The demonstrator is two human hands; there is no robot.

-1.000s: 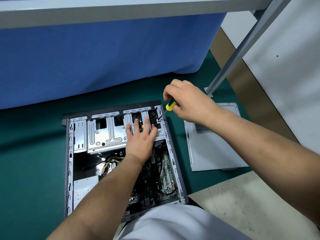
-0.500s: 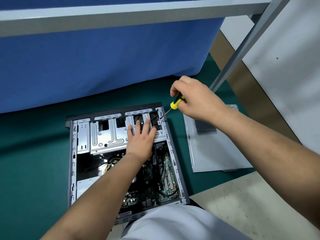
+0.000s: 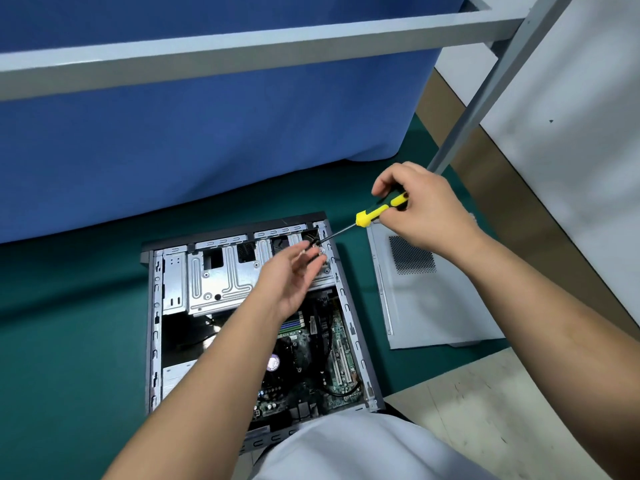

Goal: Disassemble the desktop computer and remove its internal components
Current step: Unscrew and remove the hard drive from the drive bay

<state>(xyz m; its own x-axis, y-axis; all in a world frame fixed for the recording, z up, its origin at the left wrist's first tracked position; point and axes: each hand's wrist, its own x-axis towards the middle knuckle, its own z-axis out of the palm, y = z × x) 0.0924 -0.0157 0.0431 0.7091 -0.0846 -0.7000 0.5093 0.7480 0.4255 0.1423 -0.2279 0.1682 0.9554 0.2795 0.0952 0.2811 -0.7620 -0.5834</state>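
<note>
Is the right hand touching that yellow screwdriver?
Touching. The head view shows the right hand with fingers curled around the screwdriver handle.

Bright even light, blurred left fingertips [image 3: 311, 259]

no legible text, motherboard [image 3: 304, 355] markings and its round sticker too blurred

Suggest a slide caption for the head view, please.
Right hand holds a yellow screwdriver over the open computer case; left hand reaches toward its tip.
</note>
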